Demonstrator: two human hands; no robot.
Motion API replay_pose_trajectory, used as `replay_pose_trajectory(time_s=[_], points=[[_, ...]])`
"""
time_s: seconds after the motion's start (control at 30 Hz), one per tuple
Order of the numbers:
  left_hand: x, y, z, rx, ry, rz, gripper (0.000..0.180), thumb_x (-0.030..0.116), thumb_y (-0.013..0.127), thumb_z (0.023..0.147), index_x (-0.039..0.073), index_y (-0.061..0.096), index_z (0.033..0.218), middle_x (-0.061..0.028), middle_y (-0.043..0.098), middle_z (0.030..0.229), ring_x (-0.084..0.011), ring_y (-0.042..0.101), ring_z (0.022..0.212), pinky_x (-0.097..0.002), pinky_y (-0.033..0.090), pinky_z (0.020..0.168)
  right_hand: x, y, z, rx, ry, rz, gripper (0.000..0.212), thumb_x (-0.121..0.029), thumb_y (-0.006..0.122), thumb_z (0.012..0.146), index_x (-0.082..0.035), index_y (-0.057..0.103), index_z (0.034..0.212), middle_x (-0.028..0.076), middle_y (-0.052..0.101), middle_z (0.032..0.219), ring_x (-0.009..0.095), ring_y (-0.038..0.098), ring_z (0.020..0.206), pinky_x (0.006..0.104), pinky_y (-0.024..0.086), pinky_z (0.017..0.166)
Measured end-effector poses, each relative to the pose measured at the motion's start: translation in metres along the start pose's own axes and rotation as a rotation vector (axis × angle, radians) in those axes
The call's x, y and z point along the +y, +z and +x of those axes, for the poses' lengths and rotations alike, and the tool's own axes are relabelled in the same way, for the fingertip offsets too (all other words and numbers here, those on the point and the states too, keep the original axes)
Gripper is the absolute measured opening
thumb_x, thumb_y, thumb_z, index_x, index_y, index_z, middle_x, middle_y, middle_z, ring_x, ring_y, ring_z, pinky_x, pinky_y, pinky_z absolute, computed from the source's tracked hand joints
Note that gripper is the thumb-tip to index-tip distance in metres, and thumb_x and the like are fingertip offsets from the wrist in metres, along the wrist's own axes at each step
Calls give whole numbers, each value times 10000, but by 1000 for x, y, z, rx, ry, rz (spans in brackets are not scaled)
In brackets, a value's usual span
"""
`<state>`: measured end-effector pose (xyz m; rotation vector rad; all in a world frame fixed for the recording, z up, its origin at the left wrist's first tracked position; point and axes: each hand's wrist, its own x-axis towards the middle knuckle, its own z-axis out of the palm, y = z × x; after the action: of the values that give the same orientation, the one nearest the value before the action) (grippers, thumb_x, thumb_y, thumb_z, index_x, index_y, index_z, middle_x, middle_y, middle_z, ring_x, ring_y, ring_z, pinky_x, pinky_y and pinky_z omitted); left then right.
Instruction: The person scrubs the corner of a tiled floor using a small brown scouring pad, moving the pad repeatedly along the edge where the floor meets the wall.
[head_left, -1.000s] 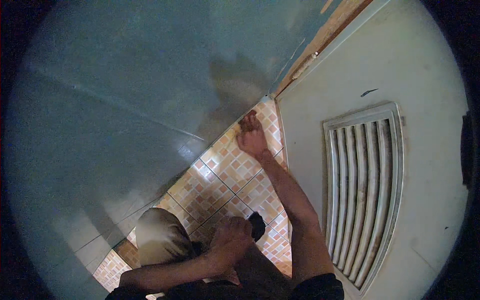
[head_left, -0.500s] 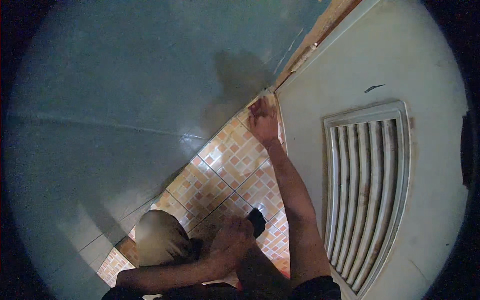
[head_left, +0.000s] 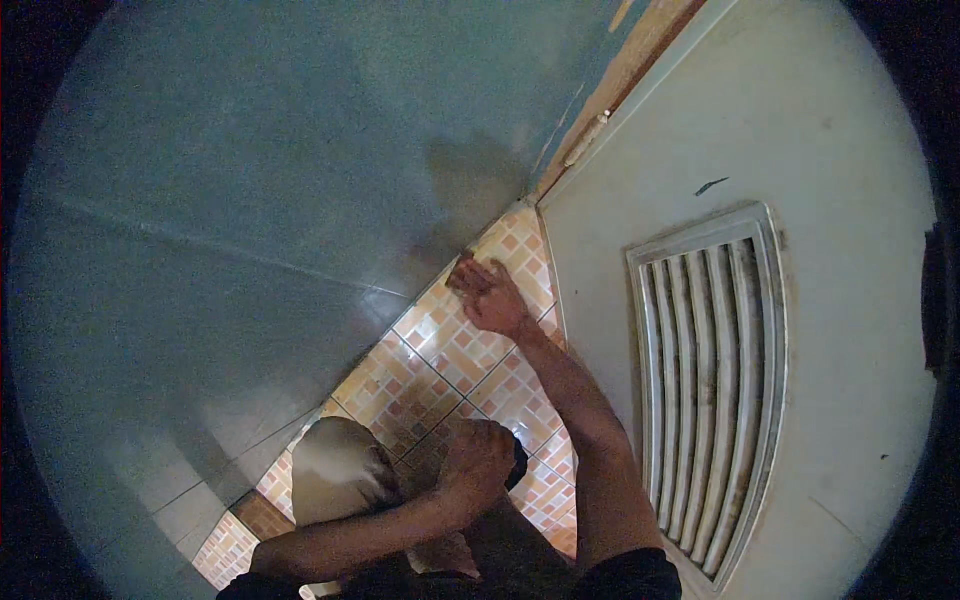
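Note:
My right hand (head_left: 487,297) reaches forward and down to the tiled floor (head_left: 437,340), close to where it meets the teal wall. Its fingers are bent over a small dark brown patch or piece at the fingertips, too blurred to name. Nearer to me, my left hand (head_left: 478,462) is closed, with its forearm lying across in front of my bent knee (head_left: 335,470). What it holds, if anything, is hidden. Just right of the left hand a black thing (head_left: 518,466), perhaps footwear, shows in part on the floor.
A teal wall (head_left: 240,180) fills the left and far side. On the right stands a pale door panel (head_left: 840,330) with a slatted vent (head_left: 705,400). Wall and panel meet in a narrow corner beyond my right hand, below a worn wooden frame (head_left: 640,60).
My right hand has drawn back from the corner and moved left along the wall's foot. The left hand has shifted slightly right, over part of the black thing. The view has tilted a little.

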<state>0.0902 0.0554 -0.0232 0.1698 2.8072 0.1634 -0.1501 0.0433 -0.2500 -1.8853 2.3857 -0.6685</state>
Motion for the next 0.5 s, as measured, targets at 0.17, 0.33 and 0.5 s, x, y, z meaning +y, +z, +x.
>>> replay_pose_trajectory(time_s=[0.17, 0.33, 0.5], points=[[-9, -2, 23, -240, 48, -193, 338, 278, 577, 897, 22, 632, 1111, -157, 652, 1080, -298, 615, 1034, -472, 475, 885, 50, -6, 11, -44, 269, -259, 443, -303, 496, 928, -58, 597, 1283, 192, 478, 1474, 313, 403, 1422, 629, 277, 1136], [-27, -21, 25, -173, 56, -214, 365, 276, 549, 940, 6, 602, 1179, -201, 632, 1130, -347, 600, 1099, -520, 471, 938, 38, -8, 23, -68, 310, -111, 496, -336, 471, 942, -23, 565, 1315, 207, 437, 1509, 353, 351, 1447, 643, 265, 1122], [-30, -23, 34, -230, -110, -293, 262, 176, 575, 882, 3, 625, 1072, -201, 652, 1081, -341, 635, 1032, -527, 487, 892, -9, 17, -8, -109, 131, -96, 531, -385, 525, 930, -49, 562, 1340, 195, 428, 1519, 352, 314, 1467, 622, 243, 1141]])
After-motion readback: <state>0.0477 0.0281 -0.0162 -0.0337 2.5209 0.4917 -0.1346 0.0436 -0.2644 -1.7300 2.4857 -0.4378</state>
